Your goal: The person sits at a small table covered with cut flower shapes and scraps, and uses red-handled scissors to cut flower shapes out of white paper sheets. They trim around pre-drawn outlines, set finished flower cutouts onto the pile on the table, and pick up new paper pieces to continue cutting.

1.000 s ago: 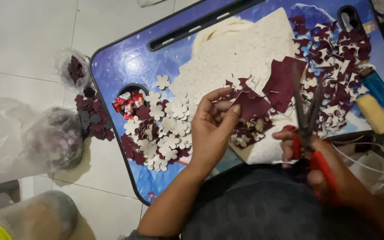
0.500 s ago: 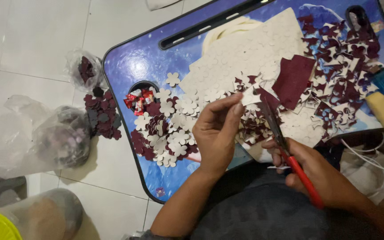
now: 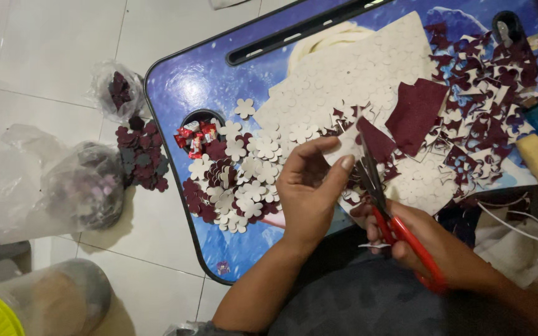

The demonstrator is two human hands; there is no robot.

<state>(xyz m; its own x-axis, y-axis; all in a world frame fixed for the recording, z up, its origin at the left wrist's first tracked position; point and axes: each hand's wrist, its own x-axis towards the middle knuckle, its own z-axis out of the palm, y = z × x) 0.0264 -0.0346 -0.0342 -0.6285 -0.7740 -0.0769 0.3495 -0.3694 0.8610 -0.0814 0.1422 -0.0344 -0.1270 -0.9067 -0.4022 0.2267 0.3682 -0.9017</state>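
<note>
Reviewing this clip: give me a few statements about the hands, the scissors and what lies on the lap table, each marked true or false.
1. The right hand holds red-handled scissors. True.
2. The left hand pinches a maroon piece at the scissor blades. True.
3. The cut flower shapes on the lap table are all white. False: white and maroon ones lie mixed in the pile.
4. The left hand rests flat on the floor. False: it is raised over the table, holding the piece.
5. A clear plastic bag of cut pieces lies on the tiled floor, to the left of the table. True.
6. The scissors lie unused on the table. False: they are in the right hand.
</note>
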